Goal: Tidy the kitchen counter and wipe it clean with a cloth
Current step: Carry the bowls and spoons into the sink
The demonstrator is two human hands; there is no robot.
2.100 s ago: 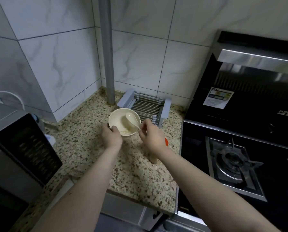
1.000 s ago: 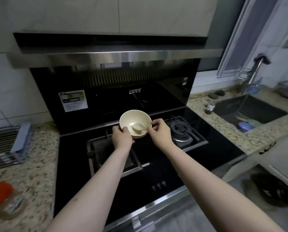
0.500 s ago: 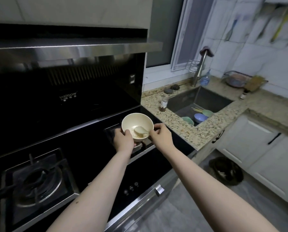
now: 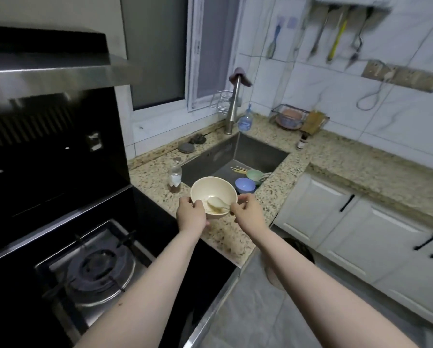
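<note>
A cream bowl (image 4: 213, 191) with food residue and a cream spoon (image 4: 216, 202) inside is carried in the air over the speckled granite counter (image 4: 225, 234), just in front of the sink (image 4: 250, 154). My left hand (image 4: 191, 214) grips the bowl's left rim. My right hand (image 4: 248, 211) grips the right rim and pinches the spoon's handle against it. A dark red cloth (image 4: 240, 76) is draped over the top of the tap.
In the sink lie a blue bowl (image 4: 245, 185), a green bowl (image 4: 255, 175) and chopsticks. A small jar (image 4: 175, 177) stands left of the sink. A black gas hob (image 4: 94, 270) is on the left, white cabinets (image 4: 361, 222) on the right, utensils hang on the wall.
I have carried the bowl and spoon from the left counter, across the hob, rightward to the counter edge at the sink. Both hands kept their hold.
</note>
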